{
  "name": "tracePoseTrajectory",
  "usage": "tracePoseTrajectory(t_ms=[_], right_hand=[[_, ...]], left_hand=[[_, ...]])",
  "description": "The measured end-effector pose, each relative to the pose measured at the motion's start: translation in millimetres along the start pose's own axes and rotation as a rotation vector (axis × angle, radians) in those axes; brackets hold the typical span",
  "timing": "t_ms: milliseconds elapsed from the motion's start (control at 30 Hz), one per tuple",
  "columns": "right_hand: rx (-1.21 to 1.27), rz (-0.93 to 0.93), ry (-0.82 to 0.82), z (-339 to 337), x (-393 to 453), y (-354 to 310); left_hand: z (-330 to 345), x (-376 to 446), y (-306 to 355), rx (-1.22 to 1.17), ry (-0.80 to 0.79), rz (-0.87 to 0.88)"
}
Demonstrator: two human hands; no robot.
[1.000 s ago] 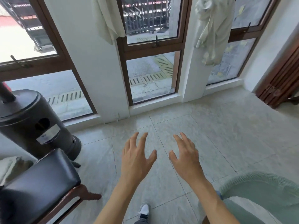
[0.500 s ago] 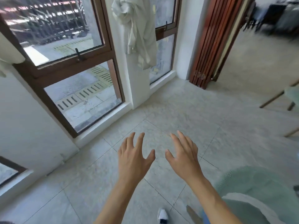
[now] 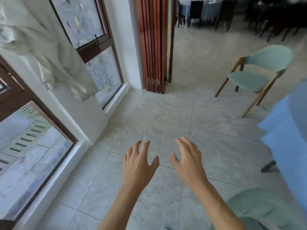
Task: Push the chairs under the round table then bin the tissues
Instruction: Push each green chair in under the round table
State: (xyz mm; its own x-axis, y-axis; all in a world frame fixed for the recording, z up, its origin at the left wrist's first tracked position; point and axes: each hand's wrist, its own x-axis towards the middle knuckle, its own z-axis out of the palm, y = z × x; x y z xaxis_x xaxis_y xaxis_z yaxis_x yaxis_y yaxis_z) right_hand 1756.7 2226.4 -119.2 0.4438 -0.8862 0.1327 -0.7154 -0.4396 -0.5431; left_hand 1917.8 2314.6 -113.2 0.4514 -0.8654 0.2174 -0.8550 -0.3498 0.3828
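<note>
A green cushioned chair (image 3: 255,75) on wooden legs stands at the right, pulled away from a table draped in a blue cloth (image 3: 289,138) at the right edge. The back of a second green chair (image 3: 259,208) shows at the bottom right, beside my right forearm. My left hand (image 3: 139,165) and my right hand (image 3: 189,163) hover side by side over the tiled floor, palms down, fingers spread, holding nothing. No tissues or bin are in view.
Wood-framed windows (image 3: 93,52) with a tied white curtain (image 3: 41,60) line the left wall. A folded red-brown door (image 3: 153,44) stands at the centre back, with dark chairs and tables (image 3: 216,12) in the room beyond. Pale floor tiles (image 3: 157,113) stretch ahead.
The view has swung to the right: the black heater and black stool left the frame, and the folding door, green chair and blue tablecloth came in. Both hands stay open in front.
</note>
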Motion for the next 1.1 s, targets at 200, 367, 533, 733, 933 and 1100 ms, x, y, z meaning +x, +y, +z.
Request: tracePoseTrajectory(t_ms=[200, 367, 533, 733, 933, 1100], right_hand=[[-0.038, 0.149, 0.116, -20, 70, 51], [-0.071, 0.292, 0.249, -31, 129, 96], [-0.111, 0.494, 0.362, -47, 175, 134], [-0.131, 0.788, 0.546, -80, 184, 170], [-0.145, 1.021, 0.74, -114, 154, 215], [-0.138, 1.222, 0.836, -138, 111, 258]], left_hand=[[42, 104, 46, -0.065, -0.081, 0.182], [89, 189, 81, -0.116, -0.161, 0.329], [135, 272, 131, -0.175, -0.256, 0.507], [177, 321, 215, -0.256, -0.398, 0.748], [213, 319, 305, -0.321, -0.544, 0.971], [244, 285, 388, -0.372, -0.651, 1.165]])
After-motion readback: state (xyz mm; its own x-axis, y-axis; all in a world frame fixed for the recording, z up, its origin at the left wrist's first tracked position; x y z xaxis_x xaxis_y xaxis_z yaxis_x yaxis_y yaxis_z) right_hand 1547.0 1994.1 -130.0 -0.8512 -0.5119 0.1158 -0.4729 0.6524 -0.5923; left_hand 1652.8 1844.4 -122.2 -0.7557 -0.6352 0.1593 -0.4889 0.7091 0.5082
